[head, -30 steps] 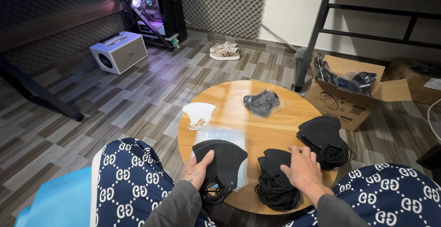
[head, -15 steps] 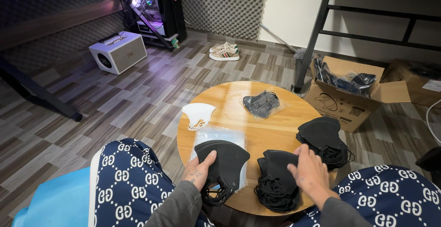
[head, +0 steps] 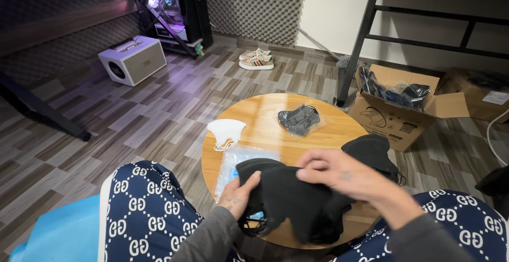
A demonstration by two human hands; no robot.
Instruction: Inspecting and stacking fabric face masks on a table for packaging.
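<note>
Both hands are gripping one black mask (head: pixel 289 196) over the counter (head: pixel 265 129) at its 6 o'clock edge. Left hand (head: pixel 237 198) is pinching its 9 o'clock end; right hand (head: pixel 339 174), fingers pressed together, is clamping the 3 o'clock side. Long axis is running 9-to-3. Clear packet (head: pixel 238 158) is lying beneath; bagged grey mask (head: pixel 299 120) at 12.

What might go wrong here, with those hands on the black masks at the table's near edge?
The stack of black masks under the left hand and right hand sits at the round table's near edge, so some could slide off. Their dangling ear loops could tangle. The white mask near the left rim might get knocked off.
</note>
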